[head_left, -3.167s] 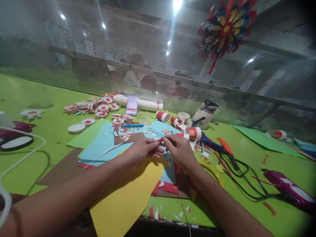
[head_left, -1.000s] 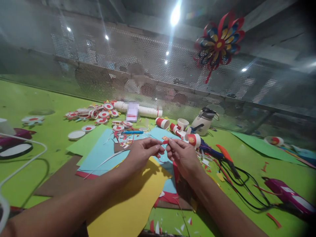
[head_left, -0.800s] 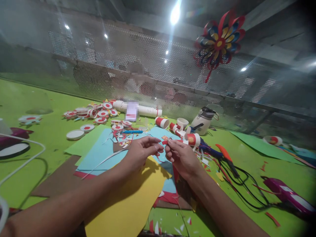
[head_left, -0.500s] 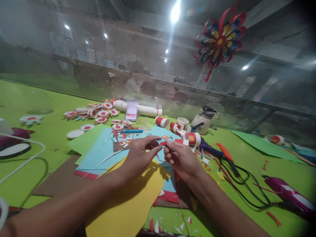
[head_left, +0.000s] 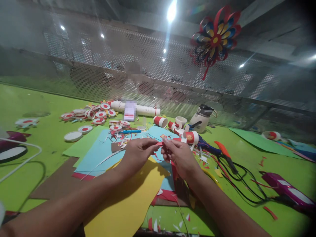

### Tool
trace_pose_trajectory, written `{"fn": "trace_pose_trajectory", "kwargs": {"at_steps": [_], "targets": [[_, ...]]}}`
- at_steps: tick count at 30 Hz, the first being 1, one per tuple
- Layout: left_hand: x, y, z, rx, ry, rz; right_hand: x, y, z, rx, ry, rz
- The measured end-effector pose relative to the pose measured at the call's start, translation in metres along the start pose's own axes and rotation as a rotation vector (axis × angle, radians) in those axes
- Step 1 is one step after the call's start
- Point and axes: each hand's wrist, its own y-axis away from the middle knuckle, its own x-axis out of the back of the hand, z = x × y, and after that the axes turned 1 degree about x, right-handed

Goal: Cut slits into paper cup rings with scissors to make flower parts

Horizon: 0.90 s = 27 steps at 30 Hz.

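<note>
Between the fingertips of both hands is a small red paper piece [head_left: 160,144]. My left hand [head_left: 139,153] pinches its left end, with thumb and forefinger closed. My right hand [head_left: 179,156] pinches the other end, its remaining fingers curled in. Both hands hover over a stack of coloured sheets: a yellow sheet [head_left: 125,197] lies nearest me, with a light blue sheet [head_left: 92,153] under it. Just beyond the hands lie paper scraps and a blue pen-like tool [head_left: 130,131]. A red-and-white paper cup [head_left: 192,137] lies behind my right hand.
Round red-and-white paper pieces [head_left: 98,113] are heaped at the back left, beside a long white roll [head_left: 145,110]. To the right are an orange-and-blue glue gun [head_left: 223,153], black cable and a purple device [head_left: 286,187]. A perforated screen [head_left: 163,72] stands behind the table.
My left fingers have closed onto the red paper piece, which only my right hand held before. The view has shifted slightly to the right.
</note>
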Motion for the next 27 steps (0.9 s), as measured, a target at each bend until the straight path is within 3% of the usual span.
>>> {"fn": "trace_pose_trajectory", "kwargs": {"at_steps": [3,5,12,27], "targets": [[0.001,-0.003,0.005,0.243,0.228,-0.057,0.004,-0.003,-0.004,0.09,0.079,0.011],[0.001,-0.004,0.005,0.302,0.338,-0.076,0.008,-0.003,-0.007,0.131,0.112,-0.011],[0.0,-0.003,0.002,0.362,0.563,-0.132,0.013,-0.002,-0.011,0.197,0.132,-0.104],[0.0,-0.005,0.003,0.476,0.692,-0.154,0.008,-0.002,-0.009,0.172,0.083,-0.065]]}}
